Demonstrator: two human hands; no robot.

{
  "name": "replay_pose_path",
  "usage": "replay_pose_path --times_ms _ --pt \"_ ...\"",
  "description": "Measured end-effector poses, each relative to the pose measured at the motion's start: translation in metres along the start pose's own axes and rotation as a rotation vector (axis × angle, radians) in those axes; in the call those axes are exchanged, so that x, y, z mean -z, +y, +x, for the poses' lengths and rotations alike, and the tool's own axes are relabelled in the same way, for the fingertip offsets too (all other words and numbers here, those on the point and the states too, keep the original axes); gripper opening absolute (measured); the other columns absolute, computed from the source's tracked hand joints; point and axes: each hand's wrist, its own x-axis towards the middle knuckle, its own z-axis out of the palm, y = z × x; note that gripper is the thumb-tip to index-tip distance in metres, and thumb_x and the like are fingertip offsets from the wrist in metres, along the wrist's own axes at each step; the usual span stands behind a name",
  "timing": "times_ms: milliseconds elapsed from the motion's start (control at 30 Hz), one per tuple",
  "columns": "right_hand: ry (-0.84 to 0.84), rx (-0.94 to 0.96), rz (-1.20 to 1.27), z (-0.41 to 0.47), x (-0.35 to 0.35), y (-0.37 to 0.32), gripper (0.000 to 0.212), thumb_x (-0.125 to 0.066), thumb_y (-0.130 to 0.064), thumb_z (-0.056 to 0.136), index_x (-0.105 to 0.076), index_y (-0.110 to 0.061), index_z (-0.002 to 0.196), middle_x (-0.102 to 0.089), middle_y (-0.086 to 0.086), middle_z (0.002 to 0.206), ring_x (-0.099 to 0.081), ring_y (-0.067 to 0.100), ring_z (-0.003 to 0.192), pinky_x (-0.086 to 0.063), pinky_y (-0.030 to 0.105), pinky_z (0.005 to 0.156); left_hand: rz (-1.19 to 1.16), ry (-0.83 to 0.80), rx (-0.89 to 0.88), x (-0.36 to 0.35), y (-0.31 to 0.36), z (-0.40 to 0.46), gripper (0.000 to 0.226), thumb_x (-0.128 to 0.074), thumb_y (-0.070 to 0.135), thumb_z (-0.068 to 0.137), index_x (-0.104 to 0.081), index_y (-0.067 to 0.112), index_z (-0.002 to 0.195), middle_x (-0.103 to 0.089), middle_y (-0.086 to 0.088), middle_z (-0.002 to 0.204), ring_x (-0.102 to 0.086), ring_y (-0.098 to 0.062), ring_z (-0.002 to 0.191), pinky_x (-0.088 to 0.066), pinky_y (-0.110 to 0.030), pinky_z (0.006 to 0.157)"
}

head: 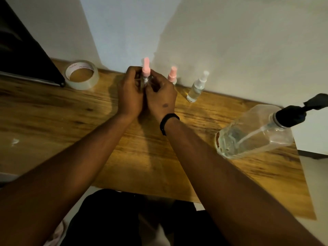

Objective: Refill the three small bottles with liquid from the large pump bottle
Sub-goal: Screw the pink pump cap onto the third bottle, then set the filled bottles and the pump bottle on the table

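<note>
Wooden worktop (74, 110) against a pale wall. Three small spray bottles, all upright, long axis vertical, nozzles up. First pink-capped bottle (146, 71) is clasped between both hands near the wall: left hand (130, 93) and right hand (160, 96) are curled around its body, touching each other, so only the cap and part of the body show. Second pink-capped bottle (172, 75) stands just beside the right hand. One clear-capped bottle (197, 87) stands further right. One large pump bottle (255, 134) stands at the right edge, black pump spout pointing right, liquid low inside. One tape roll (82, 75) lies flat to the left.
</note>
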Motion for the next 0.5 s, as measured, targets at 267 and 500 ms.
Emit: replay_pose_path --times_ms 267,500 --pt "-0.016 -0.028 -0.069 -0.002 -0.005 0.000 0.053 -0.060 0.000 0.100 -0.053 -0.012 0.151 -0.067 0.008 0.139 -0.062 0.020 0.129 -0.045 0.025 0.110 0.018 0.007 0.011 0.002 0.004 0.000 0.027 -0.069 0.015 0.095 -0.063 0.006 0.120 -0.073 -0.001 0.105 -0.071 -0.008 0.093 -0.060 -0.027 0.080" --pt "-0.042 -0.037 -0.101 -0.009 0.001 -0.006 0.060 -0.063 -0.007 0.101 -0.042 -0.011 0.157 -0.064 0.010 0.142 -0.063 0.021 0.124 -0.043 0.015 0.097 0.036 -0.013 0.045 0.011 0.009 -0.007 0.035 -0.067 0.004 0.094 -0.059 0.002 0.128 -0.072 -0.005 0.114 -0.071 -0.015 0.100 -0.061 -0.029 0.083"
